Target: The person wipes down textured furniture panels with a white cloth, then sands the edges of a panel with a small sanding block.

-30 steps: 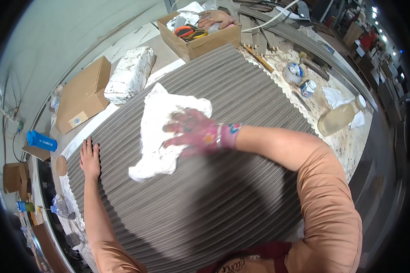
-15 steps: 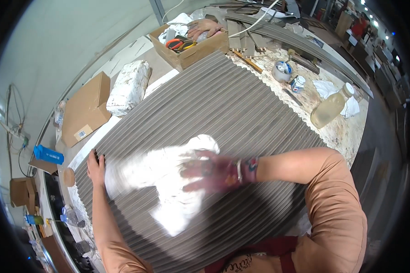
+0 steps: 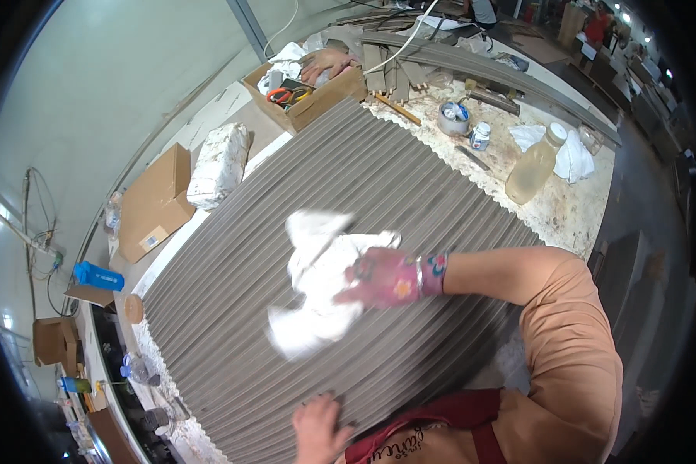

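A large grey-brown ridged panel (image 3: 410, 178) lies across the workbench in front of me. My right hand (image 3: 390, 278), in a pink floral glove with a band at the wrist, presses a crumpled white cloth (image 3: 329, 267) against the middle of the ridges. Folds of the cloth spread out left of the glove, and its edges are smeared by motion. At the panel's near edge, my bare left hand (image 3: 319, 428) rests with its fingers apart, holding nothing.
An open cardboard box (image 3: 325, 102) with pliers and a glove stands at the far edge. Left are a white wrapped bundle (image 3: 218, 166), a cardboard carton (image 3: 156, 201) and a blue bottle (image 3: 99, 276). Right are a cup (image 3: 453, 118), a small jar (image 3: 479, 136) and a large bottle (image 3: 530, 172).
My left hand has left the panel's left edge and come to the near edge. My right hand has shifted slightly right with the white cloth, which has swung and bunched differently.
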A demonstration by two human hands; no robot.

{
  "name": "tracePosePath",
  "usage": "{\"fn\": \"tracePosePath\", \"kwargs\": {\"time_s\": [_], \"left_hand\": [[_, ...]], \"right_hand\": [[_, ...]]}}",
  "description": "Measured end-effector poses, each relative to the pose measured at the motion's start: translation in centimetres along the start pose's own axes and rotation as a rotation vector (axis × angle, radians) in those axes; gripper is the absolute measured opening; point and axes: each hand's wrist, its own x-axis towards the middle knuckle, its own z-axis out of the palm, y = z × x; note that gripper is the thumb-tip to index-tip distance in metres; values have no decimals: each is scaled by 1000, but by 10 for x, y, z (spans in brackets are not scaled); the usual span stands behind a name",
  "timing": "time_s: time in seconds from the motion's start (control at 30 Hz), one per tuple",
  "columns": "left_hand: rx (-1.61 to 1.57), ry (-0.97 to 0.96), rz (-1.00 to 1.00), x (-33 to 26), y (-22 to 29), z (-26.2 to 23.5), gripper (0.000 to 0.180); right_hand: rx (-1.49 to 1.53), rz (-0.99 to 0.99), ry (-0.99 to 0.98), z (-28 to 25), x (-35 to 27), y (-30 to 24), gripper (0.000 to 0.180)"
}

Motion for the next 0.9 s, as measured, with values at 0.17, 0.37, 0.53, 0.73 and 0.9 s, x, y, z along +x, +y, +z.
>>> {"fn": "tracePosePath", "kwargs": {"time_s": [0.17,0.37,0.53,0.73,0.9], "left_hand": [[295,138,-36,-38,17,36,72],[295,209,-117,-44,34,34,80],[320,250,-72,-40,31,36,81],[320,289,-78,-43,36,33,81],[375,293,-49,-41,38,32,74]], "right_hand": [[-20,837,5,-57,-87,139,35],[217,426,-214,-90,-34,-48,32],[381,618,-372,-59,-143,-94,38],[-182,690,-247,-121,-357,49,37],[-145,1088,340,-160,-459,150,42]]}}
